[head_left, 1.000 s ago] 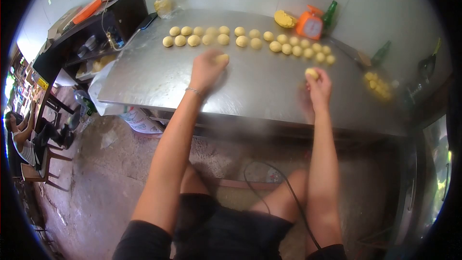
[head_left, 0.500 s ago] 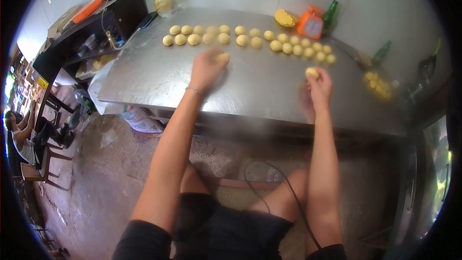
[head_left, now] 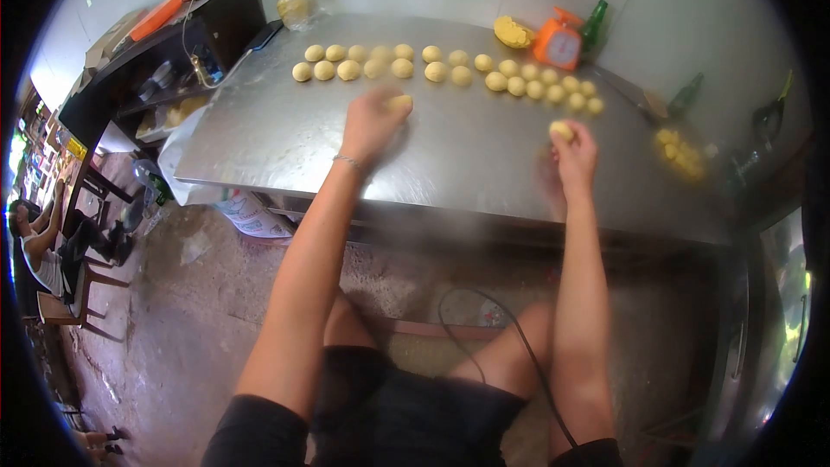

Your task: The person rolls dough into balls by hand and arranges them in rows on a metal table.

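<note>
Rows of round yellow dough balls [head_left: 348, 70] lie along the back half of a metal table [head_left: 259, 138]. Just in front of the left rows, my left hand [head_left: 372, 125] is closed around a piece of yellow dough [head_left: 400, 102], partly hidden by the fingers. My right hand [head_left: 575, 158], near the table's front right, pinches another small dough piece [head_left: 562, 131] between thumb and fingers. Beyond it, the right-hand dough balls [head_left: 534, 89] sit close together. A heap of smaller dough pieces [head_left: 680, 154] lies at the far right, blurred.
At the back stand an orange scale [head_left: 558, 41], a yellow dough lump [head_left: 513, 32] and a green bottle [head_left: 594, 24]. A long-handled tool [head_left: 622, 91] lies right. A dark shelf [head_left: 220, 30] adjoins the left side. A seated person [head_left: 47, 251] is far left.
Both hands and their dough pieces stay in practically the same places. The seated person at the far left has shifted a little, and feet at the lower left have moved.
</note>
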The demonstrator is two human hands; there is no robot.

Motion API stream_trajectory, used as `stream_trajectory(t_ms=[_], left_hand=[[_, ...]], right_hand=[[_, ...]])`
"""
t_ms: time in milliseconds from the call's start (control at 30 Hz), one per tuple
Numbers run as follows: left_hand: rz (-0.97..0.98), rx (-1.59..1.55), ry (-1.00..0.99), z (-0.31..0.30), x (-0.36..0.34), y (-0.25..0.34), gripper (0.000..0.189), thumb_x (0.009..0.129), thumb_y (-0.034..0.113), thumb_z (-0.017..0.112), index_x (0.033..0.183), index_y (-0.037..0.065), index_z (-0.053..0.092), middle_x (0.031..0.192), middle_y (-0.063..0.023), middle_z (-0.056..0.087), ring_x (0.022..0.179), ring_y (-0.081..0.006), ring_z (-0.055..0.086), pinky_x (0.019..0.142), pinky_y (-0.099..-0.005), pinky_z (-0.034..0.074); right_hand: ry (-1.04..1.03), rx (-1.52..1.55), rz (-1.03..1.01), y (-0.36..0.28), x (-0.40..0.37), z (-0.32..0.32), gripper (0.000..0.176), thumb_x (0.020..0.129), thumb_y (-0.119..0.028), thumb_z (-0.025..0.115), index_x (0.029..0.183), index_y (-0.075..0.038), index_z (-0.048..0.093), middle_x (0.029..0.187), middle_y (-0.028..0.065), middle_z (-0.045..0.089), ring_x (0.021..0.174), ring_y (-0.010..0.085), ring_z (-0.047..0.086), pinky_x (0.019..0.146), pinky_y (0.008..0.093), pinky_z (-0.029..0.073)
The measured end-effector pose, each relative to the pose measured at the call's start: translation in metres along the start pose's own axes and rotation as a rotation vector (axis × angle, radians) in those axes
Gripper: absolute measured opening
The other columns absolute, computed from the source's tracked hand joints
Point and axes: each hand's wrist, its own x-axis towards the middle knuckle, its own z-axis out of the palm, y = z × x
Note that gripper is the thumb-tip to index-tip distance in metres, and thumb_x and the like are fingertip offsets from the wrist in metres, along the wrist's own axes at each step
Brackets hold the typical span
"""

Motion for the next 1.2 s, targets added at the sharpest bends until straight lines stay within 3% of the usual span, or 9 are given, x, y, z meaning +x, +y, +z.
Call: stream_trajectory(t_ms=[467,567,633,733,800,833,967,1067,1200], left_hand=[[0.083,-0.018,-0.012,-0.003,0.0,-0.007,0.032,0.092,0.027,0.08,0.111,0.002,0.075,0.097,-0.0131,0.078,0.082,-0.0203,0.071,0.078,-0.0373,0.057],[0.048,-0.096,0.028,0.001,0.002,-0.01,0.034,0.092,0.03,0.08,0.112,0.003,0.078,0.1,-0.0132,0.079,0.086,-0.0229,0.07,0.081,-0.0404,0.057],[0.015,-0.1,-0.051,0.008,0.007,-0.016,0.04,0.096,0.036,0.074,0.118,0.003,0.078,0.101,-0.019,0.079,0.097,-0.0249,0.076,0.088,-0.0421,0.058],[-0.094,-0.171,-0.086,0.002,-0.007,-0.007,0.035,0.101,0.034,0.064,0.097,0.001,0.076,0.078,-0.011,0.074,0.075,-0.0203,0.068,0.072,-0.0404,0.056],[0.113,-0.039,-0.056,0.002,-0.002,-0.015,0.04,0.096,0.036,0.065,0.086,-0.002,0.074,0.076,-0.0189,0.073,0.072,-0.0282,0.069,0.075,-0.0485,0.056],[0.307,0.366,0.032,0.006,-0.004,-0.019,0.039,0.092,0.038,0.069,0.085,0.001,0.076,0.078,-0.0187,0.074,0.077,-0.0357,0.071,0.084,-0.0507,0.053],[0.363,0.418,0.026,0.02,-0.012,-0.006,0.023,0.084,0.034,0.073,0.086,0.011,0.076,0.097,-0.0109,0.072,0.106,-0.0316,0.066,0.097,-0.046,0.044],[0.344,0.565,-0.252,0.029,-0.01,-0.001,0.024,0.085,0.033,0.071,0.093,0.011,0.075,0.107,-0.0138,0.068,0.113,-0.0335,0.061,0.099,-0.0486,0.044],[0.386,0.558,-0.304,0.058,-0.007,0.004,0.031,0.088,0.036,0.07,0.099,0.008,0.076,0.109,-0.0168,0.069,0.118,-0.0351,0.059,0.101,-0.051,0.043]], right_hand=[[-0.015,-0.021,0.007,0.005,0.004,-0.004,0.034,0.096,-0.009,0.08,0.127,-0.005,0.068,0.095,0.0,0.068,0.07,0.0059,0.06,0.058,0.0218,0.048],[0.005,-0.069,0.034,-0.012,-0.003,-0.003,0.039,0.096,-0.015,0.078,0.131,-0.003,0.068,0.109,0.0037,0.072,0.082,0.0106,0.065,0.071,0.0253,0.053],[0.006,-0.134,-0.202,0.006,0.005,-0.015,0.038,0.097,-0.017,0.075,0.132,-0.003,0.071,0.117,0.0059,0.074,0.096,0.016,0.07,0.087,0.0303,0.056],[-0.116,-0.067,-0.06,0.057,0.026,-0.037,0.028,0.097,-0.017,0.068,0.12,-0.002,0.074,0.116,0.0077,0.074,0.106,0.0185,0.068,0.096,0.0331,0.054],[-0.268,-0.168,-0.115,0.059,0.029,-0.042,0.023,0.097,-0.02,0.064,0.107,-0.001,0.073,0.108,0.0062,0.072,0.102,0.0191,0.065,0.095,0.0356,0.052],[-0.34,-0.209,-0.171,0.059,0.032,-0.04,0.024,0.096,-0.022,0.062,0.101,-0.001,0.072,0.103,0.0055,0.071,0.1,0.0194,0.064,0.094,0.0368,0.051],[-0.301,-0.467,-0.435,0.02,0.005,-0.013,0.018,0.091,-0.012,0.062,0.104,-0.001,0.068,0.102,0.012,0.066,0.1,0.0297,0.064,0.093,0.04,0.05],[-0.395,-0.732,-0.657,0.004,-0.008,0.01,0.017,0.09,-0.011,0.067,0.104,-0.001,0.066,0.105,0.0171,0.064,0.105,0.0388,0.063,0.093,0.0455,0.05],[-0.466,-0.898,-0.504,-0.033,-0.019,0.063,0.021,0.095,-0.02,0.071,0.105,-0.002,0.065,0.11,0.0188,0.064,0.11,0.0417,0.06,0.096,0.0495,0.047]])
